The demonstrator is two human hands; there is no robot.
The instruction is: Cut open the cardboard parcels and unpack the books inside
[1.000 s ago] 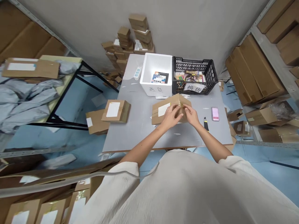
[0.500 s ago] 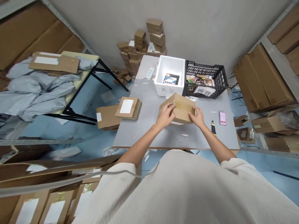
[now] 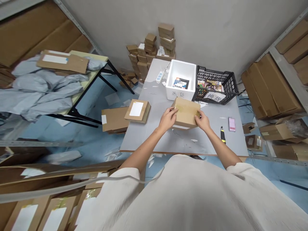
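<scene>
A brown cardboard box [image 3: 187, 112] with glossy tape across its top is between my hands over the grey table [image 3: 156, 136]. My left hand [image 3: 168, 118] grips its left side, fingers curled over the upper edge. At the opposite side, my right hand [image 3: 202, 120] holds the box with the thumb on the near face. Part of a white label shows low on the box's near side. To the right of my right hand lie a black and yellow utility knife [image 3: 223, 134] and a pink-screened phone [image 3: 231, 124].
Behind the box stand a white foam bin [image 3: 180, 95] and a black plastic crate [image 3: 234, 84], both with books inside. A labelled carton [image 3: 138, 111] sits at the table's left, near a power strip [image 3: 159, 77]. Grey parcels [image 3: 43, 93] cover the side table.
The camera view has shifted, so the table and its contents appear slightly farther right. The box has turned a little between my hands, and both hands keep their hold on it.
</scene>
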